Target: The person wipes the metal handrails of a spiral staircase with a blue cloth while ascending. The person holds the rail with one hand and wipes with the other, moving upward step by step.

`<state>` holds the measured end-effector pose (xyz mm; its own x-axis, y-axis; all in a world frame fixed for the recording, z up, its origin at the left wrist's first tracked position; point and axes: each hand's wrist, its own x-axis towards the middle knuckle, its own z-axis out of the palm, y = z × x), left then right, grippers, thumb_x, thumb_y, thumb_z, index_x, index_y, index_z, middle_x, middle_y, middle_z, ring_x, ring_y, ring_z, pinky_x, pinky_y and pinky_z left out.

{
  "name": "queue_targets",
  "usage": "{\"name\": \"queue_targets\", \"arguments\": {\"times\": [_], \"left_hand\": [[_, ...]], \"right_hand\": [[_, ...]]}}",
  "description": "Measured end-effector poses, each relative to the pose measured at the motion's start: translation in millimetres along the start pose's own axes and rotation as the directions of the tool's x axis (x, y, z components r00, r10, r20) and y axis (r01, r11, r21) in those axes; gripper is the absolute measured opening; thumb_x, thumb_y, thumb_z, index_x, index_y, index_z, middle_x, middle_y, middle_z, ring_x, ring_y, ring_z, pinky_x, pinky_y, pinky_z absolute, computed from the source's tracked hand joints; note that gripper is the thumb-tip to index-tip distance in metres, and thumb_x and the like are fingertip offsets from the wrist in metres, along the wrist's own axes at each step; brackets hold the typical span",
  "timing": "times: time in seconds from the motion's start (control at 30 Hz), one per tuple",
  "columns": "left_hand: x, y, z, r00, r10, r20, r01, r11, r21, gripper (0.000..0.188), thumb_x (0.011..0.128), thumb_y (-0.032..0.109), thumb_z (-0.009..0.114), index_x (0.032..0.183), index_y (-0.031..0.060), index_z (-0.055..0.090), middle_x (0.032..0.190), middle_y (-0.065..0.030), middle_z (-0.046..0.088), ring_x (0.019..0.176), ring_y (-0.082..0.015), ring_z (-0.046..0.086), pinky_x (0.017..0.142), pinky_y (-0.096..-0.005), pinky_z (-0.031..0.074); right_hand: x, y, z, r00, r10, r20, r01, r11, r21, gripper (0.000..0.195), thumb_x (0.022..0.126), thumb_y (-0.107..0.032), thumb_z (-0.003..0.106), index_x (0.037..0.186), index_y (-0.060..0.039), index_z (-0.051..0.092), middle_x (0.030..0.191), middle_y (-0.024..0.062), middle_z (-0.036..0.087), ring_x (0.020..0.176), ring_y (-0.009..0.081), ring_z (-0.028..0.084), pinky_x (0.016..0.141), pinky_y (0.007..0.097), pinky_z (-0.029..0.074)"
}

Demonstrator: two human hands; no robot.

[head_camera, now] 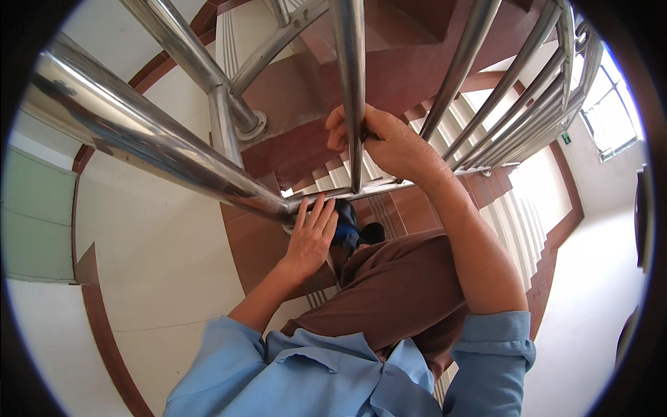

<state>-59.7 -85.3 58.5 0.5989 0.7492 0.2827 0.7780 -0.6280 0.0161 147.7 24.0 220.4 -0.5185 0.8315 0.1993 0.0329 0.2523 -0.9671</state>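
My right hand (398, 146) is wrapped around an upright stainless-steel baluster (350, 68) of a stair railing, its fingers curled behind the tube. A small dark patch shows between the thumb side and the tube; I cannot tell what it is. Lower and to the left, my left hand (311, 237) lies palm down with its fingers extended. Its fingertips rest at the bottom rail (372, 188), beside the foot of a thick polished post (156, 151). Beneath the rail a dark shoe (346, 224) with a blue band is partly covered by the left hand.
More balusters (461, 68) run off to the right. Beyond the railing, stairs (333, 177) drop away; tiled steps (513, 229) also lie on my right beside a white wall (589, 292). Pale floor tiles (156, 260) spread to the left. A window (609, 104) is at upper right.
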Motion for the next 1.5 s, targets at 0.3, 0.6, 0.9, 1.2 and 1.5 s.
{"name": "queue_targets", "arguments": {"times": [0.3,0.6,0.9,1.2,1.5], "left_hand": [[-88.9,-1.0,-37.8,0.775,-0.536,0.334,0.582,0.401,-0.707,0.039,0.081,0.010,0.065,0.118,-0.0011,0.059,0.115,-0.0189,0.062,0.111,-0.0316,0.059,0.096,-0.0395,0.043],[-87.0,-39.0,-75.1,0.632,-0.773,-0.048,0.214,0.234,-0.949,0.029,0.102,0.022,0.049,0.124,0.0039,0.055,0.115,-0.0013,0.057,0.103,-0.0095,0.050,0.091,-0.0259,0.039],[-54.6,-58.8,-21.2,0.691,-0.640,-0.335,0.118,0.557,-0.822,0.028,0.103,0.024,0.046,0.122,0.0039,0.053,0.109,-0.0032,0.057,0.100,-0.0140,0.052,0.091,-0.0302,0.041],[-66.8,-51.8,21.4,0.727,-0.633,-0.265,0.312,0.650,-0.693,0.033,0.101,0.025,0.053,0.124,0.0018,0.053,0.110,-0.0112,0.063,0.102,-0.0241,0.059,0.092,-0.0346,0.044],[-81.4,-52.5,57.9,0.737,-0.676,-0.001,0.502,0.549,-0.668,0.033,0.090,0.026,0.068,0.114,0.0053,0.059,0.109,-0.0171,0.063,0.102,-0.0397,0.059,0.085,-0.0433,0.048]], "right_hand": [[-1.1,-2.4,0.0,0.998,0.058,-0.002,-0.058,0.998,-0.011,0.031,0.087,0.008,0.043,0.112,-0.0045,0.058,0.092,0.0058,0.065,0.092,0.0151,0.059,0.085,0.0293,0.046],[1.1,-4.2,-1.6,0.997,0.073,0.013,-0.073,0.997,-0.017,0.032,0.087,0.008,0.043,0.112,-0.0051,0.058,0.092,0.0050,0.065,0.092,0.0143,0.059,0.084,0.0281,0.046],[2.5,-4.7,-1.6,0.999,0.041,0.031,-0.040,0.999,-0.018,0.029,0.089,0.006,0.044,0.112,-0.0046,0.058,0.092,0.0047,0.065,0.091,0.0136,0.060,0.084,0.0278,0.048],[2.7,-8.0,-1.3,0.997,0.076,0.024,-0.075,0.997,-0.025,0.030,0.087,0.008,0.045,0.110,-0.0044,0.059,0.091,0.0047,0.065,0.089,0.0135,0.060,0.084,0.0274,0.049],[-0.9,-9.4,-1.9,0.998,0.063,0.020,-0.062,0.998,-0.028,0.029,0.088,0.007,0.044,0.111,-0.0029,0.058,0.093,0.0065,0.066,0.092,0.0141,0.061,0.086,0.0284,0.048]]}}
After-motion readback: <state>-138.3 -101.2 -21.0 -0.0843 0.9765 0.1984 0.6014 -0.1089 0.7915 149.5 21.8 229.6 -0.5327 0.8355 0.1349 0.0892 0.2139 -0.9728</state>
